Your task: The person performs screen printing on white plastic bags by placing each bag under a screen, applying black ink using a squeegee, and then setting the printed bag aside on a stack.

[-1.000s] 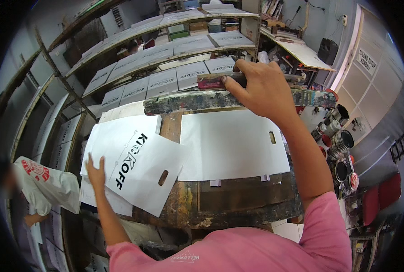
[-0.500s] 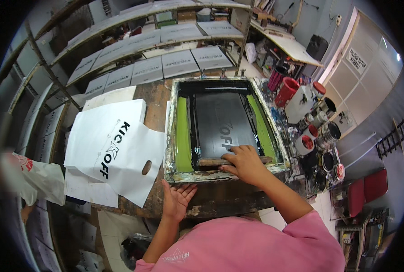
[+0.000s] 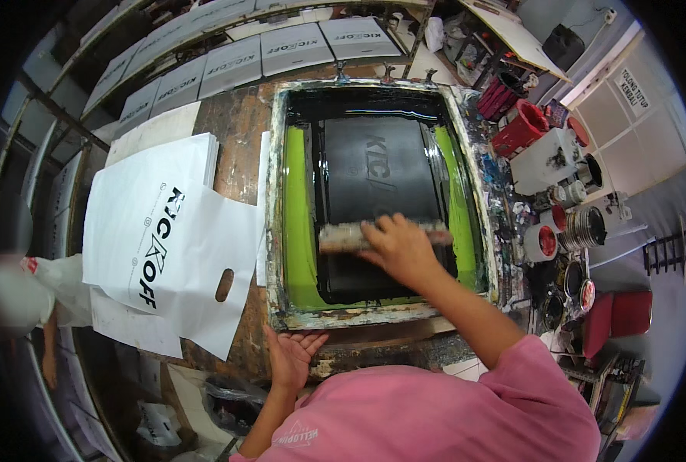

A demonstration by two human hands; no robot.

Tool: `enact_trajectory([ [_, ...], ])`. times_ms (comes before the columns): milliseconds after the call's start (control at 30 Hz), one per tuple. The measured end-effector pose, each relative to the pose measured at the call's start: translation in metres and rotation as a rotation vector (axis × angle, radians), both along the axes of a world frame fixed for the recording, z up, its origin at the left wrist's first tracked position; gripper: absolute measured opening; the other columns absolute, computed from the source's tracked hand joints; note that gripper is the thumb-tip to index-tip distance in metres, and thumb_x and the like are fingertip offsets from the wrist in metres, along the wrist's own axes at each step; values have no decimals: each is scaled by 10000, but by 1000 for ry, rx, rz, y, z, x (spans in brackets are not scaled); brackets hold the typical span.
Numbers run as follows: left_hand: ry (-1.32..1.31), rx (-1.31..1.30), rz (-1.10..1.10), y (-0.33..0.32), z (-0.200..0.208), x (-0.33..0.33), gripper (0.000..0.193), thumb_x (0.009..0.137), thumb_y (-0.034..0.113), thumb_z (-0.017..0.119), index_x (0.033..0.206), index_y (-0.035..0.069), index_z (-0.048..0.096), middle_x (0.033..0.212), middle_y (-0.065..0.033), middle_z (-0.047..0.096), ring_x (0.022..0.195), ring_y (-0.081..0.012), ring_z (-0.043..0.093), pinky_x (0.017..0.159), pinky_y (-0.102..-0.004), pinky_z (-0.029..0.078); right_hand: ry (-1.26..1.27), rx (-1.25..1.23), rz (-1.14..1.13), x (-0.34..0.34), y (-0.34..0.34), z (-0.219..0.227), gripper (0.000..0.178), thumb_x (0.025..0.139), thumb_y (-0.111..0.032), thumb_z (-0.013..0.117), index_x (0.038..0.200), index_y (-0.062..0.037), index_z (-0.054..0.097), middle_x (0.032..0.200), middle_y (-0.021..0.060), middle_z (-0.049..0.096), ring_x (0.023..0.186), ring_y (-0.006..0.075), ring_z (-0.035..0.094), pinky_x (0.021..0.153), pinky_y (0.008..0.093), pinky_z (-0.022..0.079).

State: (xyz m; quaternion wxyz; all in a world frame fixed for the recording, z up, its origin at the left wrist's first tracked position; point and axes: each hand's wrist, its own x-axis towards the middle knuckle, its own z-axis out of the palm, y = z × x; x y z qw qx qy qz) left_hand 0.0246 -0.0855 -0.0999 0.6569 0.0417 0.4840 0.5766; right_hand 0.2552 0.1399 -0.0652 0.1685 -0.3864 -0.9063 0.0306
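A screen-printing frame (image 3: 277,231) with a paint-crusted wooden rim lies before me on the table. Its mesh carries black ink (image 3: 374,173) over the middle and green strips down both sides. My right hand (image 3: 401,246) grips a wooden-handled squeegee (image 3: 339,238), which lies crosswise on the inked mesh, a little nearer to me than the middle. The blade's lower edge is hidden. Palm up, my left hand (image 3: 293,358) rests at the frame's near left corner, fingers stretched out and nothing in them. Left of the frame lies a stack of white printed bags (image 3: 181,223) with oval handle holes.
Racks (image 3: 227,69) at the far side hold rows of printed white bags. Ink tubs and cans (image 3: 543,239) crowd the table's right edge. A red chair (image 3: 616,316) stands beyond them. At far left, another person's arm (image 3: 49,350) shows beside a plastic bag (image 3: 66,289).
My right hand has pushed the squeegee away from me, from the near end of the mesh toward its middle. My left hand stays at the near corner. The view has shifted too.
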Motion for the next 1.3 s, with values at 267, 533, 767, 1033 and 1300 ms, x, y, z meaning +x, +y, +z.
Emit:
enact_trajectory([
  [267,-23,10,9,-2,-1,-2,968,1037,767,336,1535,-63,337,1458,-315,511,1357,-451,553,1148,-591,475,22,154,-86,-34,183,-20,391,911,-453,748,1101,-115,699,1024,99,654,1006,332,661,755,480,577],
  [533,6,158,-74,1,-7,-4,1021,1009,804,342,1566,-47,250,1492,-322,469,1382,-444,539,1149,-587,489,-163,-105,-12,-27,220,26,576,995,-656,550,1091,-120,739,1015,174,747,983,397,718,832,533,568],
  [767,-48,188,-16,-1,-16,1,909,1046,747,343,1507,-35,370,1398,-302,573,1339,-445,576,1176,-568,459,-211,-381,16,24,-22,70,568,1013,-626,555,1127,-95,722,926,225,732,914,418,723,815,546,557],
  [1033,31,458,-40,-4,26,-18,918,997,775,412,1403,-47,473,1396,-290,582,1339,-478,568,1182,-598,440,29,198,-114,29,-117,103,391,904,-417,751,1105,-85,697,1007,104,626,999,299,608,973,490,464],
  [1300,1074,773,-306,77,94,-21,879,1004,685,551,1611,72,386,1622,-331,356,1521,-488,338,1235,-631,298,193,488,-178,16,-48,229,370,898,-434,716,941,-69,672,869,107,627,878,298,596,885,478,407],
])
